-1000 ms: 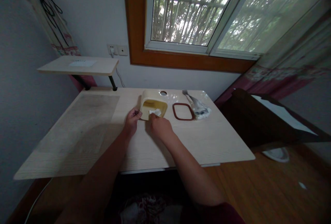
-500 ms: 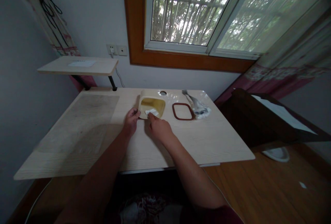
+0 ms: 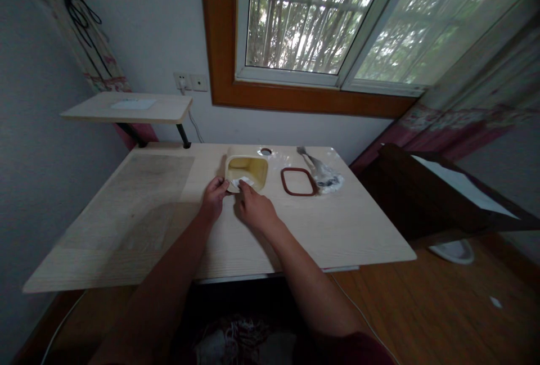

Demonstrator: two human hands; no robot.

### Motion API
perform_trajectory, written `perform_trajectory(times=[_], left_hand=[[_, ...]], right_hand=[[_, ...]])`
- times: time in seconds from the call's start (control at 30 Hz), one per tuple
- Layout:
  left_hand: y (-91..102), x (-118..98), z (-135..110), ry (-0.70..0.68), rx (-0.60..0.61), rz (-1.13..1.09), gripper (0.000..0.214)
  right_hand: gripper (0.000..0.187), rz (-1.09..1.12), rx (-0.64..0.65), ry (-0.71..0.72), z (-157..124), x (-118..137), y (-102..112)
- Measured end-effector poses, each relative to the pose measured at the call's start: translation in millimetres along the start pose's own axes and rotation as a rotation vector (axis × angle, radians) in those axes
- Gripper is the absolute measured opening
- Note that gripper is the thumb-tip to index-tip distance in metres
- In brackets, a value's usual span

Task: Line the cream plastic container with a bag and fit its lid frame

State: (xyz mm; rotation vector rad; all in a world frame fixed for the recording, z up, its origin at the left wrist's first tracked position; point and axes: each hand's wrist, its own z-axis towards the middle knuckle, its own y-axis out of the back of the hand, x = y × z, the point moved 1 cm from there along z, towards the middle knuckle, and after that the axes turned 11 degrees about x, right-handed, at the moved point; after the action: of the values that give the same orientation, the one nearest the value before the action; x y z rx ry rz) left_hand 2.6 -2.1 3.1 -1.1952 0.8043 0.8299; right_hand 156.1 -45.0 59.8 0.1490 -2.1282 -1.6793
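A cream plastic box [image 3: 262,174], with a yellowish inside and rounded corners, is tilted with its open side toward me. My left hand [image 3: 214,196] pinches the box's near left corner between thumb and fingers. Closed on a small white tissue [image 3: 241,181], my right hand [image 3: 256,206] presses it at the near inner edge of the box. To the right, a reddish-brown rounded frame [image 3: 298,181] lies flat on the desk. Beside it is a crumpled clear plastic bag [image 3: 325,176], whose contents I cannot make out.
The pale wooden desk [image 3: 337,230] stands under a window. A raised shelf [image 3: 160,111] with a white paper is at its back left. Near the back edge is a round cable hole [image 3: 265,152]. A dark piece of furniture [image 3: 405,202] stands on the right.
My right hand and the tissue have shifted slightly left and up along the box's near side. The box has moved a little left and away. My left hand still grips it.
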Motion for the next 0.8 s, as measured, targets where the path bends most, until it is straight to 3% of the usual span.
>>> perform_trajectory(times=[0.27, 0.57, 0.8], left_hand=[[-4.0, -4, -1, 0.027, -0.009, 0.015, 0.039], [2.6, 2, 0, 0.041, 0.001, -0.018, 0.038], [1.4, 1, 1, 0.043, -0.019, -0.009, 0.039]], right_hand=[[0.055, -0.149, 0.018, -0.128, 5, -4, 7], [0.049, -0.047, -0.071, 0.047, 3, 24, 2], [0.056, -0.156, 0.029, -0.056, -4, 8, 9]])
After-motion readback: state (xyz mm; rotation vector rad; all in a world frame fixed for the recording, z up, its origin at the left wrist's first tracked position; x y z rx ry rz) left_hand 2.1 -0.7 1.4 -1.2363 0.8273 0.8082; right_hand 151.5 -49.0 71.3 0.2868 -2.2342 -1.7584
